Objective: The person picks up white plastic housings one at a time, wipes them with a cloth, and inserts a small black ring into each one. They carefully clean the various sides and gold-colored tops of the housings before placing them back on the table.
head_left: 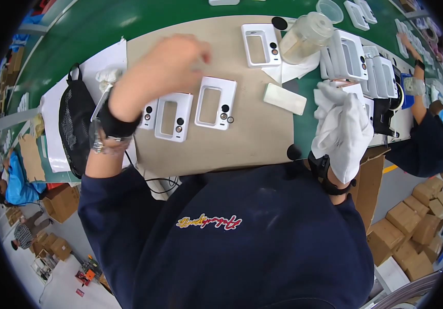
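My left hand [167,64] is bare and smeared by motion above the beige mat [252,139]; its fingers are too blurred to read. Below it lie several white plastic frames with rectangular openings: one frame [185,116] near the wrist, partly overlapping another, and one frame [230,105] just right of them. A small black ring [230,120] touches that frame's corner. My right hand [342,126], wrapped in loose white fabric like a glove, hangs at the mat's right, beside stacked white frames [353,54]. Its finger shape is hidden by the folds.
A white block [284,99] lies on the mat's right. Behind it stand a clear plastic jar [308,36] and another white frame [260,45]. A black mesh pouch [75,123] lies at the left. Cardboard boxes [407,219] are on the floor at right; a co-worker's arm [417,87] reaches in there.
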The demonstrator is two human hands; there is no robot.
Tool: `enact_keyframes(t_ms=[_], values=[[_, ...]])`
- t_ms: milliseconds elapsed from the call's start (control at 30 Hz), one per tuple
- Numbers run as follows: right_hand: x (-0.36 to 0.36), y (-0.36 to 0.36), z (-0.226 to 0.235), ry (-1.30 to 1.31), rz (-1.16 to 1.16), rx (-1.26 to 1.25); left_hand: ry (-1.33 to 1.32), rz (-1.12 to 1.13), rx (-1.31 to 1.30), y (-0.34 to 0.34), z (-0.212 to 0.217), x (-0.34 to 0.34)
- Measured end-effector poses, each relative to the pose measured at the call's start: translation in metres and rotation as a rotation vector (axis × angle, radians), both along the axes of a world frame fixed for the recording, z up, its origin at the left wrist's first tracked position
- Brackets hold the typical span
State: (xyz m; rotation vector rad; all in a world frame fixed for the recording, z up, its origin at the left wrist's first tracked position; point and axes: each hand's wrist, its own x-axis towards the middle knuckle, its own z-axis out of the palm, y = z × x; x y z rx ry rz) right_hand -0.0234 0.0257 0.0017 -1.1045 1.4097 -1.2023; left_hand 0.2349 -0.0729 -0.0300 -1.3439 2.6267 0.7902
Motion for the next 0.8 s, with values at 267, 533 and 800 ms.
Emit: enact_keyframes(t_ms=[267, 533, 800], values=[[0.015, -0.006, -0.043, 0.208, 0.439, 0.244, 0.319, 0.227, -0.318, 0.075, -0.024, -0.012], [0.051, -0.008, -0.084, 0.929, 0.494, -0.359, 0.367, 0.429, -0.352, 0.116, -0.047, -0.018], [0.055, -0.005, -0.084, 1.200, 0.629, -0.341, 0.504, 0.534, -0.335, 0.125, -0.045, -0.008]])
